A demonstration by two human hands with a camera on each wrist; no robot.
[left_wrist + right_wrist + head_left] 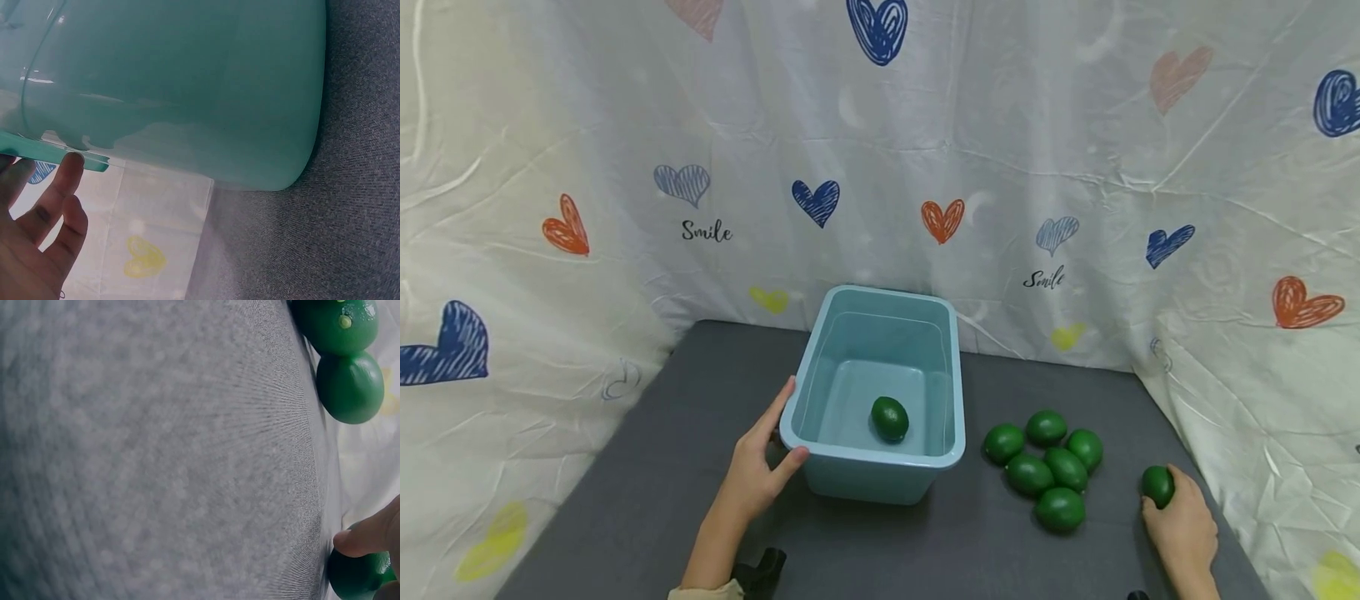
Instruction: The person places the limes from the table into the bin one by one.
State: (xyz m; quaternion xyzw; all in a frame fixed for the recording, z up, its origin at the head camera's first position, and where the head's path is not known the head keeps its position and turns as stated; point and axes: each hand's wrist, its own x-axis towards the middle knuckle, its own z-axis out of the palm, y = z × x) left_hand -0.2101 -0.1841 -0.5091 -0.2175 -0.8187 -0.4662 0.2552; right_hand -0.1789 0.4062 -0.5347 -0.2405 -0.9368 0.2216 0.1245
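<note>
A light blue plastic bin stands on the dark grey table, with one dark green lime on its floor. My left hand spreads over the bin's near left corner. Its thumb lies at the front rim and its fingers reach along the left side; the left wrist view shows fingertips touching the rim. Far to the right, my right hand grips a single lime between thumb and fingers. In the right wrist view the thumb presses on that lime, near the table surface.
Between the bin and my right hand lies a cluster of several limes. A white curtain printed with hearts hangs behind the table and along both sides. A black strap piece shows by my left wrist.
</note>
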